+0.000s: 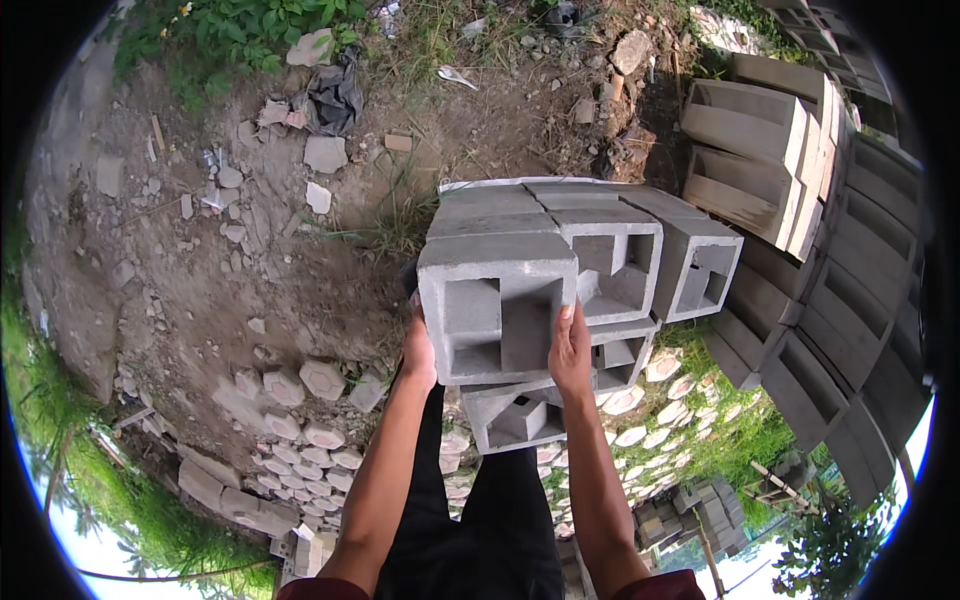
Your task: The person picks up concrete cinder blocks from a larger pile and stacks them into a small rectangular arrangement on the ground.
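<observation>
Between my two hands is a square grey concrete ventilation block (pixel 500 262) with a recessed, stepped opening in its face. My left hand (pixel 418 348) presses against its left side, fingers partly hidden behind the edge. On the right side my right hand (pixel 570 352) grips it, thumb along the front edge. The block sits at the near left of a stack of similar blocks. Beside it stand another open-faced block (pixel 648 275) and, farther right, a tilted one (pixel 735 262). Below it is a lower block (pixel 520 440), partly covered.
Larger beige concrete pieces (pixel 745 120) and grey hollow blocks (pixel 820 375) are piled at the right. Hexagonal pavers (pixel 285 388) lie near my legs. Rubble and a black plastic scrap (pixel 335 97) are scattered on the dirt at left.
</observation>
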